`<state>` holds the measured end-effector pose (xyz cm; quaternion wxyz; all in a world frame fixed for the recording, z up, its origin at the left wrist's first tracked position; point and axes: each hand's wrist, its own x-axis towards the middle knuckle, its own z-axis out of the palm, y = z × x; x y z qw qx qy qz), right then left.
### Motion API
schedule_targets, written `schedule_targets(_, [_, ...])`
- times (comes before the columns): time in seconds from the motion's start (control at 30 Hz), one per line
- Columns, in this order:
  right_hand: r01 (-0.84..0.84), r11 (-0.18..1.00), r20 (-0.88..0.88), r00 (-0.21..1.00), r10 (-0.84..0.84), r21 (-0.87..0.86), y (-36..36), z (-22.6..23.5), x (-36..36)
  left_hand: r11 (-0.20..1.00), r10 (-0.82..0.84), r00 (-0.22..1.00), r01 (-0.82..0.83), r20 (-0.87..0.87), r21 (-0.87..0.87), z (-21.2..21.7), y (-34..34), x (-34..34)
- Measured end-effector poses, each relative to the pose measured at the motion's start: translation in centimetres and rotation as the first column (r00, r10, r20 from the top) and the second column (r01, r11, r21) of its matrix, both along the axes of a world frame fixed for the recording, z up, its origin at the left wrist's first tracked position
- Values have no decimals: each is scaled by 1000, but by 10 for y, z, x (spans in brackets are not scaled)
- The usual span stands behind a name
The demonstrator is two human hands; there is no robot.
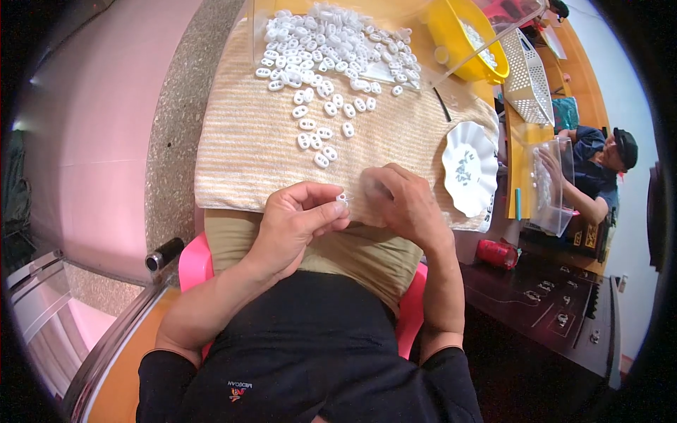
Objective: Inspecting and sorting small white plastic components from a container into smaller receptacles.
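Pinches a white two-holed plastic piece between fingertips of the left hand, over a striped towel; holds the right hand just beside, too blurred to tell its grip; faces scattered matching pieces, scalloped dish at right.

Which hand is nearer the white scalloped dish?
Right. The right hand is just left of the white scalloped dish, not touching it; the left hand is farther left, pinching a small white piece.

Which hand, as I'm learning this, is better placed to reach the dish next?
Probably the right hand: though blurred, it's nearer the dish; the left hand pinches a white piece.
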<state>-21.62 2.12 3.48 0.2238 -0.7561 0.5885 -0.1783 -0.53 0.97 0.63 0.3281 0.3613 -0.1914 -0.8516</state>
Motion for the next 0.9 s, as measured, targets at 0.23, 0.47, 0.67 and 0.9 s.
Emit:
schedule_targets(0.23, [69,954,480,852,-209,292,12,-5,-1,1000,16,1000,-15,-15,18,1,0,-1])
schedule_targets(0.47, [22,835,706,522,-479,550,17,-5,13,1000,21,999,-20,-38,22,1,0,-2])
schedule_targets(0.67, [8,825,706,512,-489,565,18,-7,14,1000,7,999,-6,-41,17,1,0,-1])
schedule_targets(0.9, [26,865,766,453,-456,501,19,-10,15,1000,11,998,-10,-55,15,2,0,-1])
